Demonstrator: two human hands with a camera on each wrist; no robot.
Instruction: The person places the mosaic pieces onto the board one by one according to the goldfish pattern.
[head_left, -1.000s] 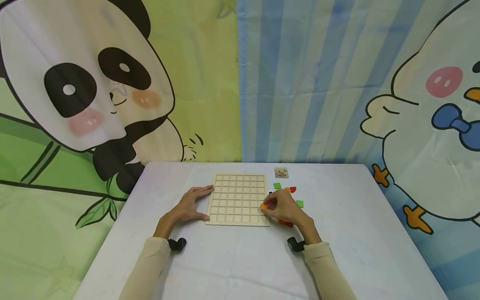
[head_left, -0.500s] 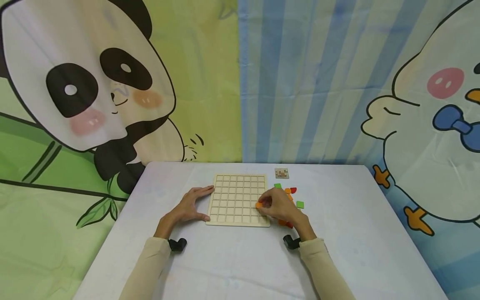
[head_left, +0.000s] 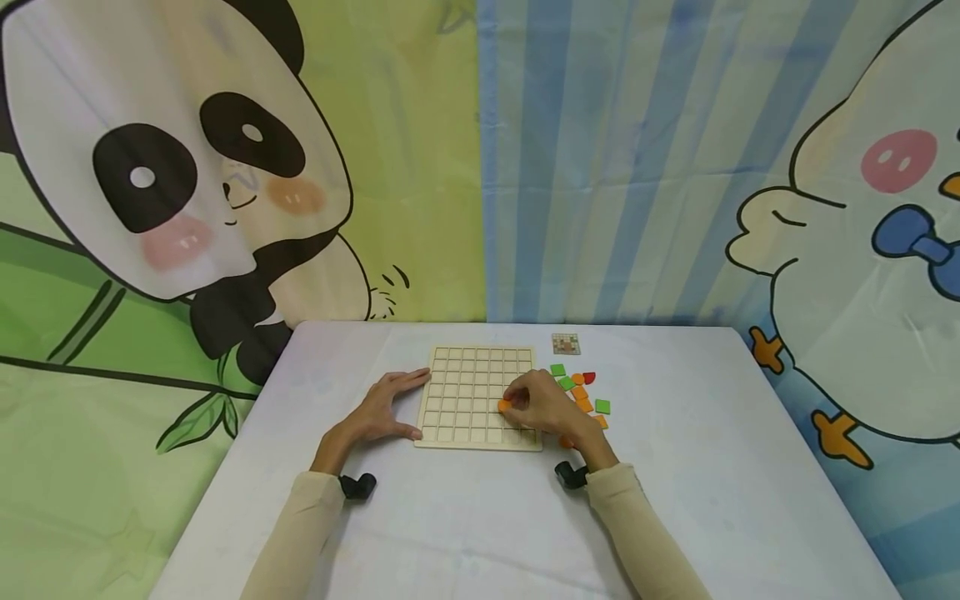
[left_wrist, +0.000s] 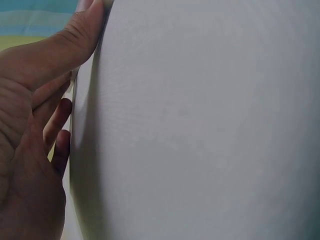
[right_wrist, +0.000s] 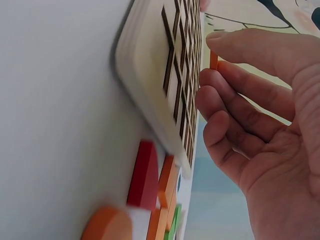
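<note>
A pale wooden board [head_left: 465, 392] with a grid of square cells lies on the table in the head view. My left hand [head_left: 381, 410] rests at its left edge, thumb at the near corner and fingers spread toward the far one. Between thumb and fingertips, my right hand [head_left: 546, 406] pinches a small orange piece [head_left: 504, 406] over the right half of the grid. The right wrist view shows this orange piece [right_wrist: 214, 60] edge-on beneath the thumb, with the other fingers curled. In the left wrist view, the left thumb [left_wrist: 75, 42] lies along the board's edge.
Right of the board lie loose pieces: green squares [head_left: 602, 407], orange pieces [head_left: 581, 392] and a red piece [head_left: 589, 377], some partly behind the right hand. A small patterned card [head_left: 566, 344] lies farther back on the white table [head_left: 465, 525]. Printed curtains [head_left: 600, 167] stand behind it.
My right hand has moved left with the orange piece, from the board's right edge to farther inside the grid. More loose pieces now show behind it. The left hand stays at the board's edge.
</note>
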